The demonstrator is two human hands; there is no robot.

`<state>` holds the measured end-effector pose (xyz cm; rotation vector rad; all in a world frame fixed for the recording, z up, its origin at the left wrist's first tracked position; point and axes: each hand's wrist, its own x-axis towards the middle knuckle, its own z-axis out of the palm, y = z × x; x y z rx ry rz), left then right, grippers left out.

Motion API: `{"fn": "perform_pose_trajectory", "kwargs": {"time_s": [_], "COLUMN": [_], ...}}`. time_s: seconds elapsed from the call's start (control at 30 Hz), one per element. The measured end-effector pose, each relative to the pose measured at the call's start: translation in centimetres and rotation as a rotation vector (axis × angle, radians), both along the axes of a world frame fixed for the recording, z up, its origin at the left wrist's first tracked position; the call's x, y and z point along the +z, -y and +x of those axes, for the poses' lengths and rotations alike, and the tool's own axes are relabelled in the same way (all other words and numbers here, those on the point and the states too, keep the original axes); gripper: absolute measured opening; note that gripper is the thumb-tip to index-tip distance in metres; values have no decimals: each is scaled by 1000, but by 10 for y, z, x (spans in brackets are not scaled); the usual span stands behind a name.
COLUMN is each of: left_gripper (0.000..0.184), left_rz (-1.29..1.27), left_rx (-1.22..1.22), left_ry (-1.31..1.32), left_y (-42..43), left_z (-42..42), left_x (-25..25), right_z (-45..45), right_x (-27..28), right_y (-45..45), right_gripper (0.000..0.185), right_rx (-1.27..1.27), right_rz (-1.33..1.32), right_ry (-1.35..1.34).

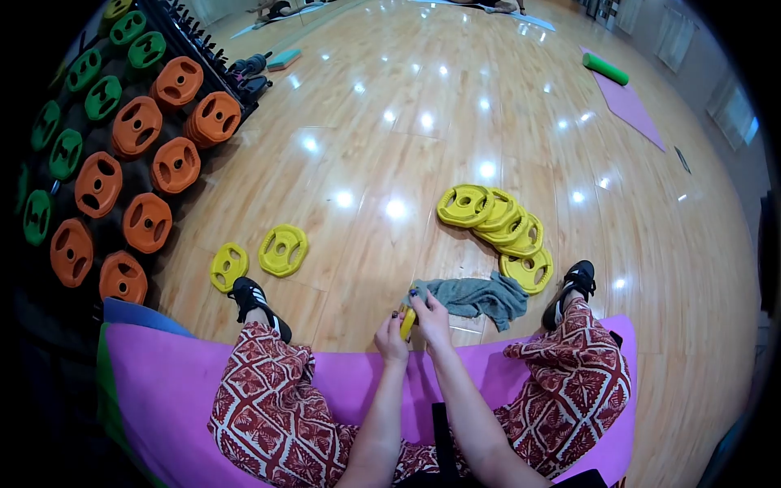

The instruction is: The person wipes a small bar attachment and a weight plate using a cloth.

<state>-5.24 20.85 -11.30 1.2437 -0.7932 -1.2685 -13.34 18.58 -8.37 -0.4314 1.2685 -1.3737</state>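
My left hand is closed on a yellow weight plate, which shows only as a narrow strip, nearly edge-on, between my hands. Against the other side of the plate, my right hand is closed on it too. A grey towel lies crumpled on the floor just beyond; its left end reaches behind my right fingers, and I cannot tell whether they grip it. Further out, several yellow weight plates overlap in a fanned row. Two more yellow plates lie flat at the left, one beside my shoe.
A rack with orange plates and green plates stands at the left. Beneath my patterned trousers lies a pink mat. A green foam roller rests on another pink mat at far right. Another person sits at the top edge.
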Motion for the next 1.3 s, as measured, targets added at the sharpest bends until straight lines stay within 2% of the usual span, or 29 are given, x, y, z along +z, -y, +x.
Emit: {"fn": "perform_pose_trajectory", "kwargs": {"time_s": [0.07, 0.17, 0.23, 0.33, 0.47, 0.5, 0.57, 0.73, 0.8, 0.83, 0.87, 0.93, 0.97, 1.0, 1.07, 1.1, 1.13, 1.17, 1.2, 1.27, 1.3], "left_gripper": [30, 31, 31, 31, 29, 27, 28, 34, 45, 54, 54, 56, 54, 54, 47, 44, 41, 39, 36, 36, 36], "left_rz": [-12, -30, -43, -68, -26, -33, -11, 13, -17, 169, 162, 397, 458, 460, 328, 220, 117, 154, 192, 206, 191], "left_rx": [6, 24, 39, 36, 9, 11, 22, -9, -1, -192, -198, -111, -43, -37, 89, 149, 210, 237, 263, 271, 193], "left_ry": [13, -5, -33, -44, -19, -20, 8, 71, 471, 654, 652, 662, 682, 681, 313, 395, 484, 312, 143, 210, 383], "left_y": [0, 6, 10, 16, 9, 8, 4, 12, 22, 29, 28, 20, 16, 14, 13, 12, 12, 9, 8, 7, 5], "left_z": [-5, -5, -2, -1, -4, -5, -6, -8, -4, 5, 2, -1, -8, -11, -14, -16, -18, -15, -12, -11, -10], "left_x": [-11, -13, -11, -11, -13, -14, -17, -5, 5, 8, 12, 35, 41, 33, -13, -31, -32, -32, -22, -13, -14], "right_z": [-8, -13, -13, -13, -7, -9, -11, -20, -19, -18, -17, -15, -15, -14, -13, -9, 1, 8, 11, 16, 14], "right_x": [-10, -6, 0, -4, 6, 0, -14, 8, 25, 29, 29, 24, 27, 27, 24, 19, 13, 8, 6, 1, 29], "right_y": [1, -3, -4, 1, 0, 0, 2, -1, -3, -2, -2, -1, -1, 0, 3, 3, 2, 1, 0, -4, -5], "right_gripper": [47, 45, 46, 50, 28, 28, 23, 25, 33, 55, 55, 69, 79, 79, 70, 70, 65, 61, 61, 56, 48], "right_rx": [-5, 68, 170, 157, 67, 65, 32, 125, 210, 224, 218, 276, 299, 306, 388, 389, 318, 240, 240, 101, 156], "right_rz": [21, 58, -164, -196, -89, -88, 22, -18, -110, -81, -85, 22, 37, 36, 80, 79, 84, 87, 83, 50, 180], "right_ry": [-31, 75, 80, 31, -178, -180, -161, 35, 89, 61, 57, -117, -118, -117, -329, -332, -592, -849, -849, -812, -702]}}
